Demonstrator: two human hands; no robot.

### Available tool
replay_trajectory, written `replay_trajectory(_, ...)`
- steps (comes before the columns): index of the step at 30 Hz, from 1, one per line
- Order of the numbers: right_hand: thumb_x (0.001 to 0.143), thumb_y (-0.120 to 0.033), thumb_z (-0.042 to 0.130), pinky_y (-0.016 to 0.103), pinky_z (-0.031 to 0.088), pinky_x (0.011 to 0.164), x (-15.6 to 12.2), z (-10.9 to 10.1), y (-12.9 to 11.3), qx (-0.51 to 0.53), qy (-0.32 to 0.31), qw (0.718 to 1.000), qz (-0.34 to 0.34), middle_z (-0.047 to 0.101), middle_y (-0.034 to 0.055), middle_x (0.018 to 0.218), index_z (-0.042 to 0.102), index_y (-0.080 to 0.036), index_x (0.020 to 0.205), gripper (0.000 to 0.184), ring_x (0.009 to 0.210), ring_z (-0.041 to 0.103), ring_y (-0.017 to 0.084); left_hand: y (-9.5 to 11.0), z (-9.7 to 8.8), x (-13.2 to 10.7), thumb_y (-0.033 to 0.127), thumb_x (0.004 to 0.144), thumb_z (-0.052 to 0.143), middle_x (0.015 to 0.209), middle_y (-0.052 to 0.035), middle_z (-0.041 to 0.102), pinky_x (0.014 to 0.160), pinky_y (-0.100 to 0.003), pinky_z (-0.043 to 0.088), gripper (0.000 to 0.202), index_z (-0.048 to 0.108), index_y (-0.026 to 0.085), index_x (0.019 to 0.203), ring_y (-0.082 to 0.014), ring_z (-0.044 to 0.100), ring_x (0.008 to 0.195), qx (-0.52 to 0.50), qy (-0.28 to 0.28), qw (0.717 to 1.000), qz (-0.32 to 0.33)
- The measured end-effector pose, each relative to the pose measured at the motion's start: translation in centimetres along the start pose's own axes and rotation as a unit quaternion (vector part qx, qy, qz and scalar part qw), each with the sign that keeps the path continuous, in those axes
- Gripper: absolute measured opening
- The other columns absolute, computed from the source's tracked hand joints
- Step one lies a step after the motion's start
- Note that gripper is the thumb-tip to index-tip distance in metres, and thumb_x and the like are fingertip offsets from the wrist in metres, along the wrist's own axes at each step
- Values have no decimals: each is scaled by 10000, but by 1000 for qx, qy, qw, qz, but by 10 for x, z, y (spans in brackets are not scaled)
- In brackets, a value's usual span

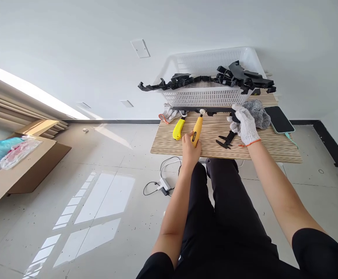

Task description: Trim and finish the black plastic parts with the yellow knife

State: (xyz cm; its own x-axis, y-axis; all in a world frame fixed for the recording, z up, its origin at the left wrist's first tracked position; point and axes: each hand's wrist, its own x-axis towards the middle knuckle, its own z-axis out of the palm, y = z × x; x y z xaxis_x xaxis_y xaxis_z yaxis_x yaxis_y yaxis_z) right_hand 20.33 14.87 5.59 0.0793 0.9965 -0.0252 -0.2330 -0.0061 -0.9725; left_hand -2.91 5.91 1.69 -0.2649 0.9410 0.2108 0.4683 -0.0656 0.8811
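Nearby, parts [238,73] overhang a basket [206,96]; left hand [189,150] grips yellow tool [198,127], right hand [247,124] black strip [222,110].

A gap opens between held yellow tool [197,131] and calipers [227,140]; the basket [206,96] blocks behind.

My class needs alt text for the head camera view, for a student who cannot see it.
A bare left hand holds a yellow tool, its white tip at a long black strip gripped near one end by a gloved right hand. Behind, black parts lie across a white basket on a small table.
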Motion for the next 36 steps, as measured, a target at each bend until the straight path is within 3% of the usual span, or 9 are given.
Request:
replay_trajectory(11,828,-476,725,199,441,386,4,-3,9,-42,-2,997,-66,790,-2,942,609,-339,1473,669,512,608,96,7,0,2,176,976,608,1351,-165,573,1142,-500,503,317,500,219,1271,-284,603,1308,34,40,998,-28)
replay_trajectory(22,840,-494,706,206,431,388,4,-3,7,-58,-16,996,-61,749,-11,863,578,-306,1478,677,493,592,99,13,7,-8,191,982,618,1367,-164,559,1090,-486,541,337,491,238,1290,-280,615,1271,37,5,999,6)
replay_trajectory(29,850,-577,722,215,410,371,-2,-2,3,-76,0,995,-70,775,31,930,611,-309,1432,650,526,614,118,23,10,-18,193,1005,571,1343,-175,547,1068,-489,554,320,481,212,1311,-285,622,1257,46,4,998,33)
replay_trajectory(36,810,-566,750,236,436,388,1,-1,3,-49,1,998,-49,751,-2,874,614,-325,1408,659,493,577,110,22,7,-6,175,989,565,1367,-173,531,1086,-530,554,321,492,227,1298,-313,617,1313,70,13,997,-2)
